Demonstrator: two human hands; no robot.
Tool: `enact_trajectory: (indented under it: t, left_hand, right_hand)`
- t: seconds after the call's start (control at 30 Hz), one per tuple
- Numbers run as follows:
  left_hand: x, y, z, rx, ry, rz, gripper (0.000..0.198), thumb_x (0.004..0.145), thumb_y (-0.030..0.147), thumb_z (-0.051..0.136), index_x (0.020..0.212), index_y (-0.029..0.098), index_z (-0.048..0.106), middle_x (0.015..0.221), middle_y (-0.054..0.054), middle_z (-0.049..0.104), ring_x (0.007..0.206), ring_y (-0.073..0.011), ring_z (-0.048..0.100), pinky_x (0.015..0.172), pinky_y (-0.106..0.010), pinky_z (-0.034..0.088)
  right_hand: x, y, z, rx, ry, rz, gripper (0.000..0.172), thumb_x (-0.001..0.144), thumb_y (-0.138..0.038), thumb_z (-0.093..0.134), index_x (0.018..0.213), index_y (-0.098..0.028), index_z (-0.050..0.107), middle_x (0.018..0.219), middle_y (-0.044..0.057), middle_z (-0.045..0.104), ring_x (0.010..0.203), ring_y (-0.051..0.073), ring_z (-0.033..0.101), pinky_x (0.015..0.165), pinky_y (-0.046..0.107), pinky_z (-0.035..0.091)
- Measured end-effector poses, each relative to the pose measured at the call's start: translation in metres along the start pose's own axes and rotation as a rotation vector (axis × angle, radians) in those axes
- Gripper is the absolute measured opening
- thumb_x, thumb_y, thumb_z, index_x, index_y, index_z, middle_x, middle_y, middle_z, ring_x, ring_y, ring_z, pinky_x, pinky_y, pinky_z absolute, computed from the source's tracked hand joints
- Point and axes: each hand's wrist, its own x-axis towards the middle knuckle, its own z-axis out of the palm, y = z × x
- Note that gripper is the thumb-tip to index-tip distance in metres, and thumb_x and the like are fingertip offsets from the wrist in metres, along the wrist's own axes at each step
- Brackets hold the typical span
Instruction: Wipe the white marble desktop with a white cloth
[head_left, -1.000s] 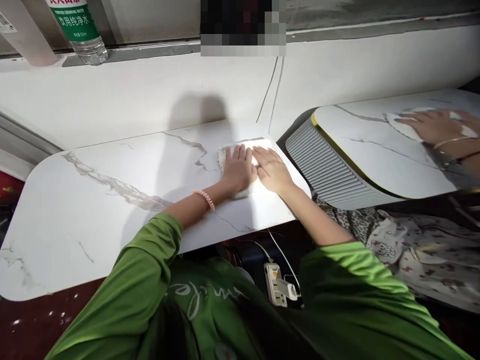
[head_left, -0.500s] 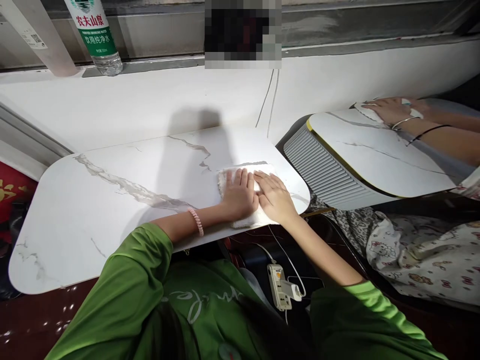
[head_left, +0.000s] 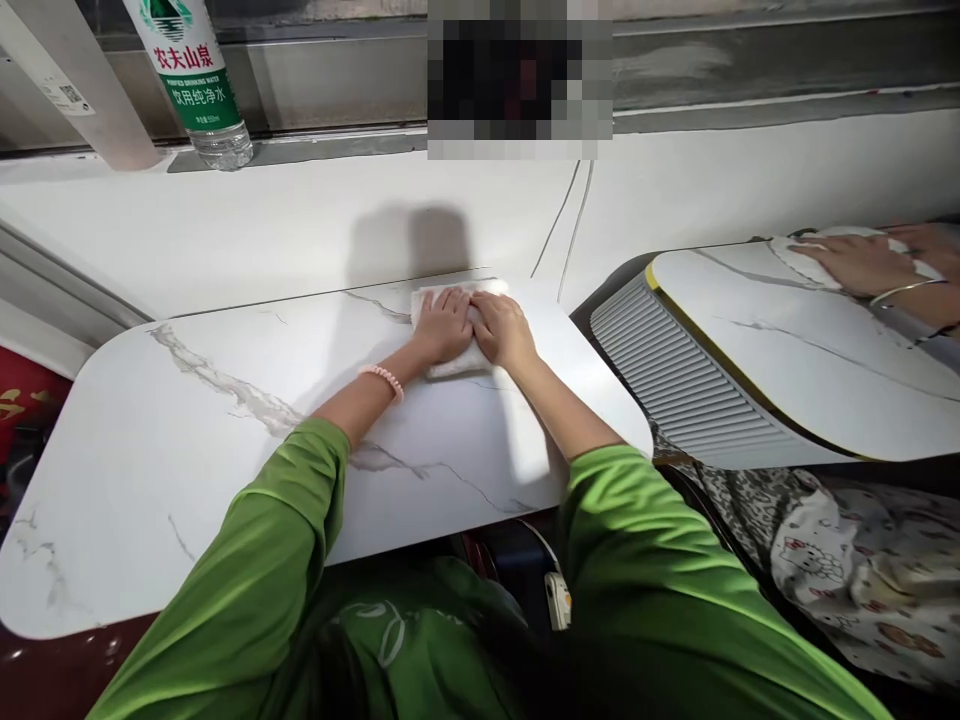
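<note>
Green sleeved top [head_left: 442,625], pink beaded bracelet [head_left: 386,376], pale chest marking [head_left: 391,628], perhaps lettering.

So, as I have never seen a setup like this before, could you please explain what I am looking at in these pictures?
Of course. There is no machine here: these are a person's own bare hands. Every picture comes from one camera worn on that person's head, looking forward and down, so the green sleeves reach in from the bottom.

The left hand and right hand lie side by side, flat on a white cloth. They press on it rather than grip it. The cloth rests on a white, marble-patterned table.

At the far right, another person's hand rests on a white cloth on a second table. The water bottle stands on the ledge behind.
</note>
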Motion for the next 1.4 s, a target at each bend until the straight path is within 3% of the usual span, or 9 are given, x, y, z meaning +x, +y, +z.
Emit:
enact_trajectory:
  t: [0.23, 0.4, 0.53, 0.63, 0.73, 0.97, 1.07, 1.2, 1.4]
  left_hand:
    - [0.038, -0.037, -0.004, 0.028, 0.106, -0.081, 0.053, 0.098, 0.021, 0.028, 0.149, 0.009, 0.036, 0.157, -0.011, 0.035, 0.145, -0.0210, 0.028, 0.122, -0.043, 0.015]
    - [0.040, -0.040, -0.002, 0.031, 0.134, -0.087, 0.053, 0.098, 0.021, 0.028, 0.148, 0.008, 0.036, 0.156, -0.011, 0.036, 0.145, -0.0213, 0.029, 0.122, -0.044, 0.016]
    - [0.027, -0.034, -0.002, 0.015, 0.122, -0.121, 0.054, 0.098, 0.020, 0.027, 0.149, 0.007, 0.034, 0.157, -0.012, 0.033, 0.146, -0.0223, 0.026, 0.122, -0.046, 0.014]
    - [0.007, -0.028, -0.004, 0.007, 0.105, -0.112, 0.054, 0.098, 0.020, 0.027, 0.150, 0.006, 0.033, 0.159, -0.013, 0.030, 0.148, -0.0231, 0.024, 0.122, -0.047, 0.012]
    - [-0.024, -0.018, -0.004, 0.007, 0.076, -0.048, 0.055, 0.097, 0.021, 0.028, 0.150, 0.006, 0.033, 0.159, -0.014, 0.028, 0.148, -0.0233, 0.023, 0.122, -0.047, 0.011]
    - [-0.140, 0.025, 0.007, 0.009, 0.075, 0.121, 0.056, 0.098, 0.027, 0.031, 0.149, 0.003, 0.034, 0.158, -0.016, 0.029, 0.148, -0.0261, 0.022, 0.123, -0.050, 0.010]
    - [-0.183, 0.039, 0.010, 0.013, 0.088, 0.153, 0.056, 0.098, 0.028, 0.033, 0.148, 0.003, 0.036, 0.158, -0.018, 0.029, 0.148, -0.0287, 0.022, 0.122, -0.053, 0.012]
    - [-0.206, 0.044, 0.009, 0.012, 0.077, 0.154, 0.057, 0.098, 0.028, 0.033, 0.148, 0.002, 0.036, 0.158, -0.019, 0.028, 0.148, -0.0297, 0.022, 0.121, -0.054, 0.015]
    - [-0.197, 0.040, 0.008, 0.017, 0.065, 0.144, 0.056, 0.096, 0.026, 0.035, 0.146, 0.002, 0.038, 0.156, -0.018, 0.033, 0.148, -0.0267, 0.024, 0.122, -0.051, 0.013]
  right_hand:
    - [0.063, 0.006, 0.021, 0.023, 0.012, -0.054, 0.047, 0.080, -0.019, 0.038, 0.122, -0.016, 0.060, 0.129, 0.012, 0.064, 0.120, 0.029, 0.055, 0.108, 0.046, 0.039]
    - [0.067, 0.003, 0.019, 0.001, -0.013, -0.031, 0.047, 0.081, -0.019, 0.038, 0.123, -0.012, 0.060, 0.130, 0.013, 0.063, 0.122, 0.027, 0.054, 0.112, 0.042, 0.035]
    - [0.057, -0.006, 0.014, -0.005, -0.057, -0.022, 0.052, 0.082, -0.018, 0.036, 0.130, -0.010, 0.056, 0.139, 0.011, 0.057, 0.133, 0.024, 0.047, 0.117, 0.042, 0.028]
    - [0.038, -0.017, 0.011, -0.022, -0.092, -0.020, 0.055, 0.084, -0.018, 0.034, 0.135, -0.008, 0.053, 0.145, 0.011, 0.053, 0.137, 0.023, 0.043, 0.118, 0.041, 0.026]
    - [0.001, -0.030, 0.007, -0.084, -0.090, -0.021, 0.055, 0.089, -0.020, 0.031, 0.139, -0.005, 0.048, 0.148, 0.015, 0.048, 0.139, 0.026, 0.040, 0.118, 0.045, 0.025]
    - [-0.132, -0.081, -0.018, -0.209, -0.018, -0.143, 0.056, 0.096, -0.024, 0.025, 0.141, 0.003, 0.044, 0.147, 0.022, 0.046, 0.141, 0.031, 0.036, 0.117, 0.049, 0.025]
    - [-0.172, -0.105, -0.027, -0.214, 0.026, -0.162, 0.054, 0.096, -0.023, 0.028, 0.141, 0.002, 0.045, 0.147, 0.022, 0.047, 0.141, 0.031, 0.036, 0.117, 0.049, 0.026]
    - [-0.189, -0.121, -0.033, -0.220, 0.022, -0.162, 0.054, 0.094, -0.022, 0.031, 0.141, 0.001, 0.045, 0.146, 0.021, 0.048, 0.141, 0.030, 0.037, 0.116, 0.048, 0.027]
    - [-0.171, -0.116, -0.040, -0.254, -0.089, -0.202, 0.052, 0.092, -0.023, 0.034, 0.134, 0.003, 0.052, 0.139, 0.025, 0.054, 0.131, 0.035, 0.046, 0.110, 0.050, 0.033]
